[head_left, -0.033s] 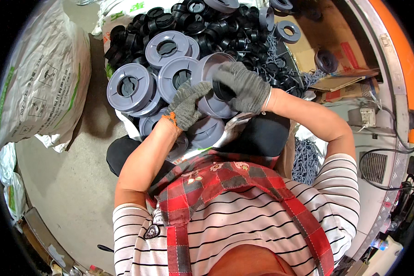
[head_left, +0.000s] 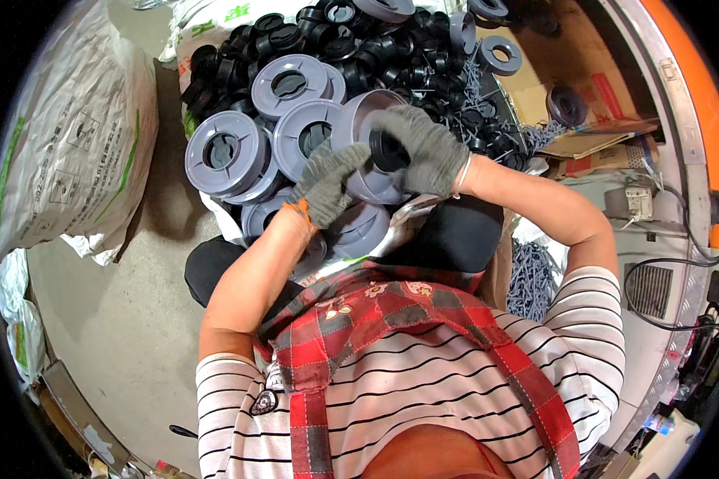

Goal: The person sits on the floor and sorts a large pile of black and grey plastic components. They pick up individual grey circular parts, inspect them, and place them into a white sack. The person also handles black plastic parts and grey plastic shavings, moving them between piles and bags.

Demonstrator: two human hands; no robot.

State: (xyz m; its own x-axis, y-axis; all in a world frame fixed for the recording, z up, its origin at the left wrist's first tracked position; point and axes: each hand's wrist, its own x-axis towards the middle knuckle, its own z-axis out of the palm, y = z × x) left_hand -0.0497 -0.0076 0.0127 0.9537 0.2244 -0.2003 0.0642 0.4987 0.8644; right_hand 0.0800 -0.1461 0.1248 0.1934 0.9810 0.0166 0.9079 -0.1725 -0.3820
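Both my hands wear grey knit gloves. My left hand (head_left: 331, 180) is closed on the near-left rim of a grey round plastic housing (head_left: 355, 120), which is tilted on its side in front of me. My right hand (head_left: 427, 152) is curled round a black round plastic insert (head_left: 387, 152) at the housing's open side; its fingertips are partly hidden. To the left lie grey flanged discs (head_left: 204, 172) with black inserts in their centres, some stacked. Another grey disc (head_left: 359, 230) rests below my hands, near my lap.
A heap of black round parts (head_left: 287, 36) covers the sack beyond the discs. Grey screws (head_left: 531, 279) lie in a pile by my right knee, with more among the black parts. A large white woven sack (head_left: 80, 136) stands left; cardboard (head_left: 583, 144) lies right.
My right hand has turned slightly, and more of the black insert shows beside its fingers. The left hand stays on the grey housing.
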